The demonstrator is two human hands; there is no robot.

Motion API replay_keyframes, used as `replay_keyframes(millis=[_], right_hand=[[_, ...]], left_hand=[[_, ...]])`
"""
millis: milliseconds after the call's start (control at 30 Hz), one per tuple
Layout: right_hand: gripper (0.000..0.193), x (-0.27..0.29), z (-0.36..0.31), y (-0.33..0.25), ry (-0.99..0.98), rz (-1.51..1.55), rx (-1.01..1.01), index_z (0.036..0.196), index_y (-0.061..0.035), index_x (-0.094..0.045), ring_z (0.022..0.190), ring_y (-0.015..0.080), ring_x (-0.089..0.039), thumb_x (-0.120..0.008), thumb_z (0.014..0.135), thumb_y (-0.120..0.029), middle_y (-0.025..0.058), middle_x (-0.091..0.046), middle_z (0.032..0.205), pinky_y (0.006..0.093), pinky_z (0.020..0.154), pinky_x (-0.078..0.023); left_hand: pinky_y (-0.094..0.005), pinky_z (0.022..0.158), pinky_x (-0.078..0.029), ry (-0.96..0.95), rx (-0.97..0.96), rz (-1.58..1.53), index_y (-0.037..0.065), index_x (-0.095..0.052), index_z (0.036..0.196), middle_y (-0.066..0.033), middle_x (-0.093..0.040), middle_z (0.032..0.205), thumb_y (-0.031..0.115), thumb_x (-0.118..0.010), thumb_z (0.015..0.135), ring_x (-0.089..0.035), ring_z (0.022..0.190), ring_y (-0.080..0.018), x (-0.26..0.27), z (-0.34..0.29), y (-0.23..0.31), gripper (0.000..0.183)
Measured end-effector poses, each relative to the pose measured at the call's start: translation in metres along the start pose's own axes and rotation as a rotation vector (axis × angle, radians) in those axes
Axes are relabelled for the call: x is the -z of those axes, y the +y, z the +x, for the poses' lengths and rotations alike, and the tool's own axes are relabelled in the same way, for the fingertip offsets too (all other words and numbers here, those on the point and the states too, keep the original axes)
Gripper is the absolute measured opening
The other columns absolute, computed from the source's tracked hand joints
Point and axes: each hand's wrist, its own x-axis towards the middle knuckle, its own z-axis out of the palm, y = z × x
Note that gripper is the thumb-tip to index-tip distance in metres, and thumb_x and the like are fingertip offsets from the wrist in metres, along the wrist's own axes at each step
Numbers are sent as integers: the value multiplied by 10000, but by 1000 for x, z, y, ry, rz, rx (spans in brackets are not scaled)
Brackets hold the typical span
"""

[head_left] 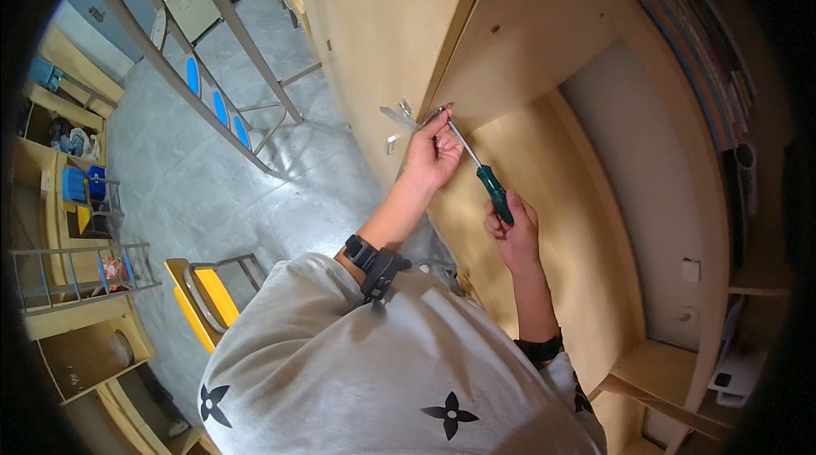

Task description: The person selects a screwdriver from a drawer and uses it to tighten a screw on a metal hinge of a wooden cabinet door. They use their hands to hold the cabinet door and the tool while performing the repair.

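Note:
My right hand (517, 230) is wrapped round the dark green handle of a screwdriver (494, 192). Its thin metal shaft slants up and left to the edge of a wooden cabinet panel (510, 39). There, my left hand (436, 153) pinches a small metal fitting (444, 107) beside the screwdriver's tip. The fingers partly cover the fitting, so the tip's exact contact is hidden. Just left of these fingers, a flat shiny metal strip (398, 118) sticks out by the outer wooden face, with a small metal plate (391, 145) below it.
A metal ladder with blue treads (194, 75) stands at the upper left on the grey tiled floor (204, 192). A yellow chair (204, 302) is at the lower left. Books (688, 56) line a shelf at the right, and a wooden desk surface (561, 226) lies beneath my right hand.

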Motion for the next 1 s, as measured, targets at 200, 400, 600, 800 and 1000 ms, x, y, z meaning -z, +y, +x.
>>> replay_keyframes(millis=[200,400,600,800,1000], right_hand=[[304,-19,3,15,279,-1653,1187,1125,7,-574,835,178,-540,-599,827,-41,101,-557,938,273,708,-452],[406,-1,-1,16,258,-830,715,1212,-39,-503,861,142,-530,-603,820,-70,49,-538,978,240,741,-441],[587,12,2,-10,-134,45,-323,1029,-46,-586,491,112,-525,-395,882,-581,110,-624,767,192,379,-322],[246,18,-9,0,16,-468,92,926,-30,-573,483,119,-461,-572,880,-272,68,-545,677,231,443,-359],[330,-8,-10,9,439,-1386,1142,1057,-5,-558,636,253,-544,-633,748,-92,138,-538,679,344,619,-443]], left_hand=[[-202,454,-305,-81,15,65,4,-555,960,19,-406,593,41,-528,877,-341,473,-80,0,-10,5,95],[-199,459,-294,57,-41,109,-7,-536,1002,45,-382,599,33,-546,867,-344,499,-53,12,9,-3,141],[-216,515,-288,-37,-59,147,-9,-554,1035,36,-352,590,68,-583,854,-300,514,-77,18,9,17,199],[-199,479,-293,-110,-51,273,17,-563,984,29,-379,578,93,-542,885,-338,489,-63,17,8,9,127],[-203,486,-293,-52,-23,179,26,-552,975,24,-364,570,102,-519,903,-308,484,-75,10,9,9,110]])
